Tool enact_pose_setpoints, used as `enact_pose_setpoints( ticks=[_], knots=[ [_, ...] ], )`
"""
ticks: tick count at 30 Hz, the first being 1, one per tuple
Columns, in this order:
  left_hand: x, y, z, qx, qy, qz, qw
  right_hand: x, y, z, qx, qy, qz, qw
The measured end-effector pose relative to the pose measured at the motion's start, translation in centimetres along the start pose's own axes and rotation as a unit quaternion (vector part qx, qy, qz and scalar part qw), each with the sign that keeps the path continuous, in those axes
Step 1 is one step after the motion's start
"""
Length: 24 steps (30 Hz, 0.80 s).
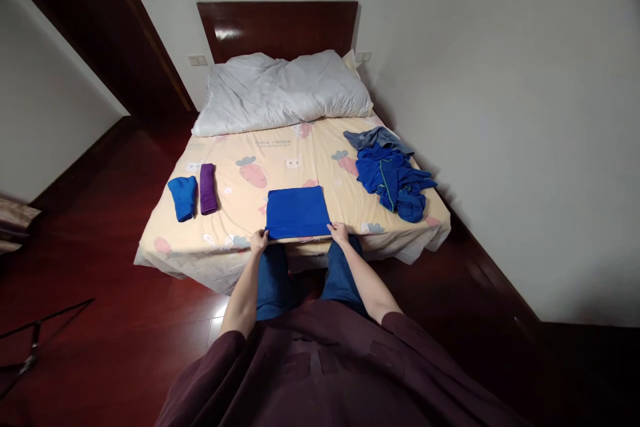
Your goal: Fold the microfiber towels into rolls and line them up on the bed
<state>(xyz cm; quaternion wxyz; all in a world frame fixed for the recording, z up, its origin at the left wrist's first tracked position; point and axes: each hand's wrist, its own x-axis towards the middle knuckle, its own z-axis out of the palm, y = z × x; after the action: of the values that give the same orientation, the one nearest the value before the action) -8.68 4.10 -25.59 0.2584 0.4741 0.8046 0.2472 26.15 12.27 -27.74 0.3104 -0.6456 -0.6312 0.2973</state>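
A blue folded cloth [297,211], perhaps a garment, lies flat as a rectangle near the front edge of the bed. My left hand [259,240] pinches its near left corner. At the near right corner, my right hand [339,232] grips the cloth between thumb and fingers. The near edge is stretched straight between both hands. Left of it rest a rolled blue cloth [183,198] and a rolled purple cloth [208,189], side by side. To the right sits a loose heap of blue clothes [387,177] with a grey garment [376,139] at its far side.
The bed has a cream sheet [240,220] with a carrot print. A crumpled white quilt [285,93] lies before the dark wooden headboard [280,27]. A white wall [500,113] stands to the right. A thin black stand [35,340] is on the red floor at left.
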Motion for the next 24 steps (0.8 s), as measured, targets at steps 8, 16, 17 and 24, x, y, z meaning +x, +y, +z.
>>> enact_pose_setpoints(
  ticks=[8, 16, 17, 24],
  knots=[
    [0.4, 0.2, 0.2, 0.011, 0.012, -0.012, 1.000, 0.5, -0.6, 0.5, -0.029, 0.013, 0.082, 0.996],
    [-2.0, 0.3, -0.1, 0.007, 0.097, 0.112, 0.989, -0.9, -2.1, 0.1, -0.022, 0.078, 0.007, 0.997],
    [-2.5, 0.2, -0.1, 0.018, 0.088, 0.168, 0.982, -1.5, -2.3, -0.1, -0.024, 0.078, -0.051, 0.995],
    [-2.9, 0.1, 1.4, 0.147, -0.037, 0.294, 0.944, -3.7, -2.0, 0.0, -0.172, -0.133, -0.243, 0.945]
  ],
)
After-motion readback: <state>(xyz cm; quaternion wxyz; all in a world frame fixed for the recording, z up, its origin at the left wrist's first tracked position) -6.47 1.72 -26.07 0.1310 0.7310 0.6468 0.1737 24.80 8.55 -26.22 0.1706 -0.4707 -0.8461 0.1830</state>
